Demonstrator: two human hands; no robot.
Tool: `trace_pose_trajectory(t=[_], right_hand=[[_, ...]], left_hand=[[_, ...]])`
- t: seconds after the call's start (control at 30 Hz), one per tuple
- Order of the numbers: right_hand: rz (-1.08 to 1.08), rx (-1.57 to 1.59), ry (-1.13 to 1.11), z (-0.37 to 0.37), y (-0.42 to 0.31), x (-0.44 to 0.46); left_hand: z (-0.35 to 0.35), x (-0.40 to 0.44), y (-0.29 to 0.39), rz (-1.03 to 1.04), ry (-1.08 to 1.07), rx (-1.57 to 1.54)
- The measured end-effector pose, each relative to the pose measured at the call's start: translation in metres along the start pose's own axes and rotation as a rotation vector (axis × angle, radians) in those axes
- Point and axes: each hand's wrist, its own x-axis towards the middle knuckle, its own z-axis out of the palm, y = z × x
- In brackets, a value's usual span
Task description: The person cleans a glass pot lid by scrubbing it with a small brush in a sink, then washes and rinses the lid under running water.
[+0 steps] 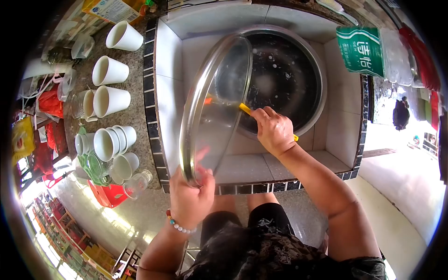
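Steel-rimmed round piece (pixel 215 121), lid or shallow basin, can't tell; tipped up on edge over the left side of the tiled sink (pixel 343 100), overlapping the big basin (pixel 318 107). Rim broad and glossy silver, brightest along the left edge. Middle greyish, either clear or mirror-like; pinkish finger shapes low down and an orange patch higher up could be reflections or seen through. Left hand (pixel 190 189) has fingers pinching the bottom of the rim; some fingertips hard to place. Beaded bracelet (pixel 179 227) on that wrist. Right hand (pixel 275 130) has fingers curled tight round a yellow tool (pixel 244 108), middle covered by the fist, only two ends out; type unclear, contact with the rim unclear. Big basin's left part blocked by the piece; dark inside with pale specks. White cups (pixel 110 101) on the left bench (pixel 138 77), some nested. Green packet (pixel 359 51) top right. Frame corners black, right side blown out.
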Motion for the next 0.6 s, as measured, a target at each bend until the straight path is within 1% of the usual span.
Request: trace_pose_trajectory(t=[0.03, 0.13, 0.2, 0.3, 0.37, 0.47, 0.53, 0.6], right_hand=[[0.001, -0.003, 0.0, 0.0, 0.0, 0.0], [0.002, -0.046, 0.016, -0.005, 0.003, 0.008], [-0.029, -0.064, 0.031, -0.002, 0.006, 0.015], [-0.026, -0.089, 0.069, -0.004, 0.01, 0.029], [0.007, -0.065, 0.088, -0.004, 0.007, 0.03], [-0.005, -0.017, -0.049, 0.003, -0.007, -0.011], [-0.041, 0.096, -0.119, -0.009, -0.033, -0.047], [-0.004, 0.394, -0.183, -0.025, -0.055, -0.068]], left_hand=[[0.003, 0.003, 0.001, 0.02, -0.002, 0.002], [0.002, 0.002, -0.007, -0.055, -0.166, 0.031], [0.007, 0.001, -0.008, -0.191, -0.196, -0.123], [0.028, 0.001, -0.022, -0.087, -0.07, -0.164], [0.037, 0.002, -0.027, -0.028, -0.028, -0.116], [0.042, 0.001, -0.024, -0.005, -0.005, -0.085], [0.042, 0.0, -0.025, 0.028, 0.014, -0.061], [0.044, -0.004, -0.035, 0.096, 0.03, -0.021]])
